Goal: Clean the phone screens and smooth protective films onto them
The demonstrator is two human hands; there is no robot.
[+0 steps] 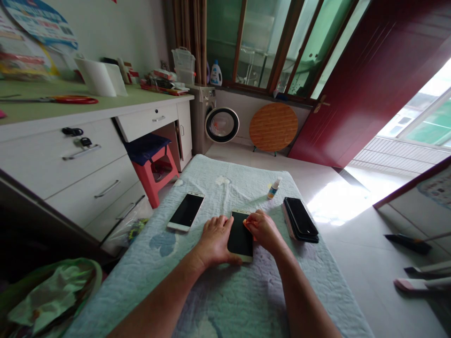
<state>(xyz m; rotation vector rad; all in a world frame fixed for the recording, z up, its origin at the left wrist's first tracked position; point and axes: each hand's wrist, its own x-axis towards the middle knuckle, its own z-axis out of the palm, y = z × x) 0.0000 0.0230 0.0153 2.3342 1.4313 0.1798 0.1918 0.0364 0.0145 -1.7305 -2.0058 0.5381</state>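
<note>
A white-framed smartphone (240, 244) with a dark screen lies face up on the quilted cloth, between my two hands. My left hand (215, 241) grips its left side, thumb at the lower edge and fingers along the upper left. Pinched in my right hand (264, 229) is a small orange cloth (245, 224), pressed at the upper right of the screen; most of the cloth is hidden by the fingers. To the left lies a second white smartphone (186, 211). A small spray bottle (274, 188) stands upright beyond my right hand, and a stack of dark phones (301, 218) lies to the right.
The light blue quilted cover (225, 180) spans the table surface. Left of it are a desk with white drawers (82, 162), a pink stool (153, 173) and a green bin (95, 272). Ahead stands a washing machine with its round door (221, 125) open, near a folded round table (273, 126).
</note>
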